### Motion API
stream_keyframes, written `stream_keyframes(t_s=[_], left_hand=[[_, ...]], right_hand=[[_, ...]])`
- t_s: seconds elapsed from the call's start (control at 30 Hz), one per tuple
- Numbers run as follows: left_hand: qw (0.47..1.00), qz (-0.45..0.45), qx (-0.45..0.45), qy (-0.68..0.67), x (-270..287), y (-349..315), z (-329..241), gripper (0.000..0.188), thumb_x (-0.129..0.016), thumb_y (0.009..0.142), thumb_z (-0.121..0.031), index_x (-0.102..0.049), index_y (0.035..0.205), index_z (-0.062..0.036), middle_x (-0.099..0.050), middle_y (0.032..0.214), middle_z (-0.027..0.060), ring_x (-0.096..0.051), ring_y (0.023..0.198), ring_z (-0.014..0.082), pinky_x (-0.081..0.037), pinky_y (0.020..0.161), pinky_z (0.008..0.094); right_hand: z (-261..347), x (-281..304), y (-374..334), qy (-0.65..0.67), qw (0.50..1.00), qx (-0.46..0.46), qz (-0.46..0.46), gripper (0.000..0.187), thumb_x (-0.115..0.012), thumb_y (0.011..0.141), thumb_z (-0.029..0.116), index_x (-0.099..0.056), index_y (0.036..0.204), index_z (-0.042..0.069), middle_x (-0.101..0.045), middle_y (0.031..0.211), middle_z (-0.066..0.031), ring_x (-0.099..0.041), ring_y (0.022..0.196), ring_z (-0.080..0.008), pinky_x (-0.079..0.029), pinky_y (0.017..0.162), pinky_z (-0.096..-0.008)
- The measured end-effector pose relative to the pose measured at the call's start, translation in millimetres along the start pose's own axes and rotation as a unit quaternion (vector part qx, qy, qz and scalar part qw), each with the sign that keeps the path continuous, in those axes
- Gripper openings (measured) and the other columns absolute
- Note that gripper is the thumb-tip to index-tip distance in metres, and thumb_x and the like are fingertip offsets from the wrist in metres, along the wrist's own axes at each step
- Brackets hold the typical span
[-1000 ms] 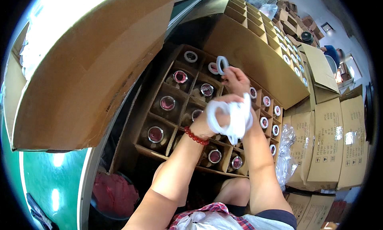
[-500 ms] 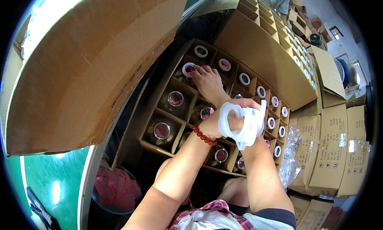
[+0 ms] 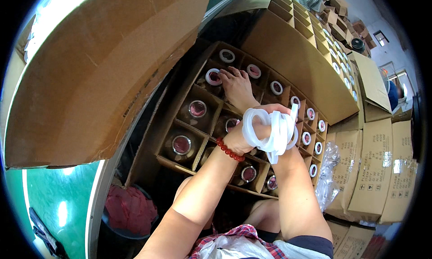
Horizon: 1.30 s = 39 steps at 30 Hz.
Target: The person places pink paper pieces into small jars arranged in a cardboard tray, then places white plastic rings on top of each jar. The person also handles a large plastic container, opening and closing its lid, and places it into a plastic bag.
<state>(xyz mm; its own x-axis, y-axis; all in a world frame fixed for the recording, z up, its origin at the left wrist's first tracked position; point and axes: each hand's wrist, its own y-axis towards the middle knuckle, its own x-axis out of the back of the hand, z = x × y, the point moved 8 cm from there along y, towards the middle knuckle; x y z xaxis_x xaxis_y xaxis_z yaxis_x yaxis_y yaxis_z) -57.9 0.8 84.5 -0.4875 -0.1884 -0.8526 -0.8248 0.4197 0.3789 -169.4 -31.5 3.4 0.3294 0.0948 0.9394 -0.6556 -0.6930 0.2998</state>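
Note:
Glass flasks with silvery mouths stand upright in a divided carton, several with pinkish-red inside. My right hand reaches to the far left, fingers apart, fingertips at the edge of a white ring around one flask mouth. My left hand, with a red bead bracelet at the wrist, is crossed close to the right forearm. It holds a bunch of white, translucent plastic rings; most of its fingers are hidden behind them. White rings also sit on the flask mouths at the far and right side.
A large brown cardboard flap rises on the left. Another divided carton stands beyond. Closed cartons and clear plastic wrap lie at the right. A bucket of reddish pieces stands at lower left.
My right fingertips have moved slightly right, off the middle of the ringed flask mouth, leaving more of it showing. My left hand still holds the rings, shifted a little to the left.

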Motion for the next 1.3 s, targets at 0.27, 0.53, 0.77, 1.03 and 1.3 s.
stream_keyframes(t_s=[0.27,0.53,0.77,1.03,1.3], left_hand=[[0.999,-0.048,-0.008,0.002,3,-1,-7,0.046,-0.075,0.075,-0.018,-0.055,0.112,-0.0021,-0.064,0.1,0.0093,-0.065,0.087,0.0188,-0.054,0.076,0.0296],[0.998,-0.059,-0.002,-0.01,4,2,-6,0.048,-0.075,0.074,-0.018,-0.053,0.113,-0.0009,-0.065,0.095,0.0111,-0.066,0.083,0.0212,-0.056,0.072,0.0314],[0.998,-0.059,0.0,-0.002,4,2,-7,0.047,-0.076,0.074,-0.018,-0.054,0.112,-0.0009,-0.065,0.094,0.0108,-0.066,0.082,0.0203,-0.056,0.072,0.0309],[0.969,-0.187,-0.097,0.132,20,-5,-27,0.026,-0.066,0.082,-0.019,-0.06,0.102,-0.0031,-0.064,0.093,0.0079,-0.065,0.08,0.0159,-0.055,0.07,0.0292],[0.961,-0.274,-0.039,0.016,72,-12,-9,0.026,-0.059,0.09,-0.025,-0.059,0.104,-0.0035,-0.064,0.091,0.0079,-0.064,0.076,0.0165,-0.052,0.061,0.0258]], right_hand=[[6,-2,-7,0.052,0.998,0.011,-0.018,0.034,-0.054,0.076,0.007,-0.06,0.11,0.01,-0.059,0.118,-0.0031,-0.051,0.113,-0.0231,-0.036,0.097,-0.0408],[26,16,-2,0.064,0.997,0.039,-0.008,0.036,-0.055,0.074,0.006,-0.062,0.11,0.01,-0.058,0.117,-0.0057,-0.052,0.11,-0.024,-0.035,0.096,-0.042],[15,4,5,0.08,0.996,-0.003,0.041,0.045,-0.057,0.071,0.005,-0.059,0.115,0.009,-0.056,0.115,-0.0068,-0.05,0.111,-0.026,-0.038,0.092,-0.0417],[-63,31,-63,0.658,0.69,-0.257,-0.159,0.039,-0.052,0.083,-0.005,-0.052,0.121,0.004,-0.055,0.121,-0.0115,-0.057,0.102,-0.0186,-0.044,0.091,-0.0305],[-33,119,-114,0.628,0.741,-0.204,-0.122,0.032,-0.055,0.087,-0.003,-0.056,0.119,-0.005,-0.058,0.117,-0.0094,-0.054,0.106,-0.0139,-0.044,0.091,-0.0249]])
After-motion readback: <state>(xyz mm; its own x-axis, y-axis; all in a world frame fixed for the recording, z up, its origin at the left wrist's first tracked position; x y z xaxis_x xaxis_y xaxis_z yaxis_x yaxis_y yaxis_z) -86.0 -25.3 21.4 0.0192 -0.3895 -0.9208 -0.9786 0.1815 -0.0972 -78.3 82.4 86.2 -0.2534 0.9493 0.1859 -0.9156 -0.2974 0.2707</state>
